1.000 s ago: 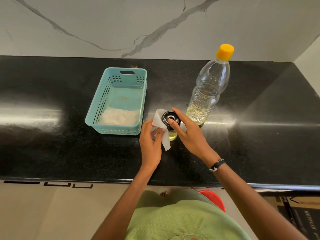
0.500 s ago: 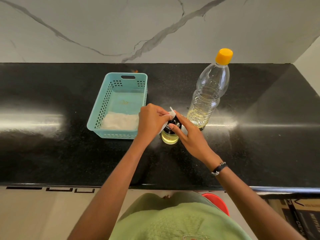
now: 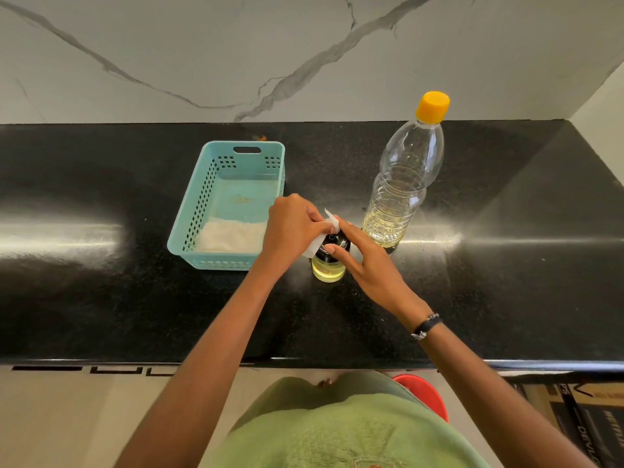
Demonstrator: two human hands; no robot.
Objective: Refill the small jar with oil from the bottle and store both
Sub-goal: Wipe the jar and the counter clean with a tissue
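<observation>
Black speckled stone forms the surface (image 3: 101,298), backed by a white wall with grey veins. On it the small jar (image 3: 328,267) stands upright, long axis vertical, its dark top facing up and yellow oil showing through its lower half. Just behind it and to the right, the bottle (image 3: 401,184) also stands upright, yellow cap (image 3: 433,106) on and pointing up, with oil only in its lowest part. A teal basket (image 3: 206,197) sits to the left of the jar with something white lying in its near end.

Compared with a second ago, the left hand (image 3: 292,229) has moved up from beside the jar to above its top, and the white tissue (image 3: 320,236) that hung loose is now bunched against the lid. Half a second ago the pose was nearly the same.

The left grip is curled tightly, pinching the tissue and pressing it onto the jar's top. The right hand (image 3: 371,265) has its fingers extended and barely bent, fingertips resting on the lid's rim, steadying the jar without wrapping around it
</observation>
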